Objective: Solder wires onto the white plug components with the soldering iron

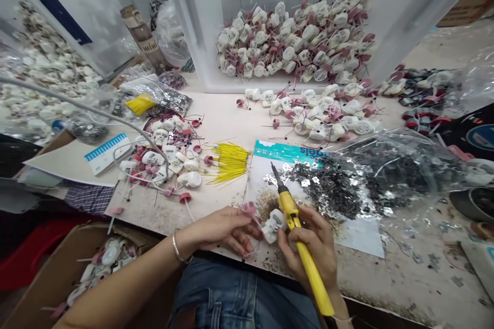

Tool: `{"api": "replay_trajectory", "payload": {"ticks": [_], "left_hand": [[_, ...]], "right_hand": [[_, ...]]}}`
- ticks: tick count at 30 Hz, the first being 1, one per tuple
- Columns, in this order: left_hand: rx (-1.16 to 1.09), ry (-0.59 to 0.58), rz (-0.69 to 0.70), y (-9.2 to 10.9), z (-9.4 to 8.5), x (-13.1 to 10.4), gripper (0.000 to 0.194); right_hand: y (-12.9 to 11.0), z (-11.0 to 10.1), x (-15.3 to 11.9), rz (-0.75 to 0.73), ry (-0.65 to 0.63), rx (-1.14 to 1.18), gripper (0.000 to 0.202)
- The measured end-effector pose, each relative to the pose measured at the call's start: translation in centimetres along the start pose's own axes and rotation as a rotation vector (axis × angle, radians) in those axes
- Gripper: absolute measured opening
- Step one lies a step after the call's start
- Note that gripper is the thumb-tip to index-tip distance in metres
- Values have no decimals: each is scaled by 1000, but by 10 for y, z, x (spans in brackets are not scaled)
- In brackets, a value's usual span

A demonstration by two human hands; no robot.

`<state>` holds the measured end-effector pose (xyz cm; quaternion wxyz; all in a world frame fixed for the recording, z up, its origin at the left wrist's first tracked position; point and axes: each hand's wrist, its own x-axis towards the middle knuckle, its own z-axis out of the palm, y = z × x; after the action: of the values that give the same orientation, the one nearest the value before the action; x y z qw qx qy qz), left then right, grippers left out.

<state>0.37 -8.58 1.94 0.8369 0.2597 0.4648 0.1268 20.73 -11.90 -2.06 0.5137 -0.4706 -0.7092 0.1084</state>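
My right hand point(312, 247) is closed around a yellow soldering iron point(309, 262), its dark tip pointing up and away over the bench. A white plastic housing point(273, 226) sits against the fingertips of that hand, beside the iron. My left hand point(226, 229) has a pink round cap point(249, 208) at its thumb and fingers, just left of the housing. Its lower fingers are curled and partly hidden. Beyond the left hand lies a fan of thin yellow wires point(231, 162). Small dark and shiny metal pieces point(335, 185) are heaped past the iron's tip.
A translucent bin point(193, 25) full of white and pink parts stands at the back. More assemblies point(324, 113) lie before it, others point(170, 149) at left. A clear plastic bag point(409, 164) spreads at right. A cardboard box point(34, 277) of parts sits below the bench's left edge.
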Motion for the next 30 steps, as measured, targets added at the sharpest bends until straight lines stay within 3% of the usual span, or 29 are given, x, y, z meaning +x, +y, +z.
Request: {"api": "replay_trajectory", "payload": {"ticks": [4,7,11,15,18,22,24,26,28,30], "left_hand": [[509,317,198,2,-8,-25,42],[913,515,344,0,-2,-37,26],[1112,470,354,-7,11,-32,17],[1103,426,411,-12,13,-20,11],[869,427,470,-14,7,-16,13],[397,217,362,-15,3,-9,29],[330,218,370,-16,5,-5,30],[460,327,451,-16,10,-2,25],[727,432,569,-17,15,0,15],[987,445,673,-16,20,1,9]], "right_hand": [[2,-6,-5,1,1,-35,15],[-4,-11,-9,54,92,-82,17],[-15,-10,-12,74,115,-22,20],[-23,-8,-14,62,129,12,22],[-28,-8,-17,123,167,56,25],[-33,-6,-21,174,172,155,25],[-31,-3,-22,143,217,90,24],[-24,0,-20,105,232,-14,24],[-14,3,-17,66,178,-73,23],[-4,4,-15,17,111,-90,20]]}}
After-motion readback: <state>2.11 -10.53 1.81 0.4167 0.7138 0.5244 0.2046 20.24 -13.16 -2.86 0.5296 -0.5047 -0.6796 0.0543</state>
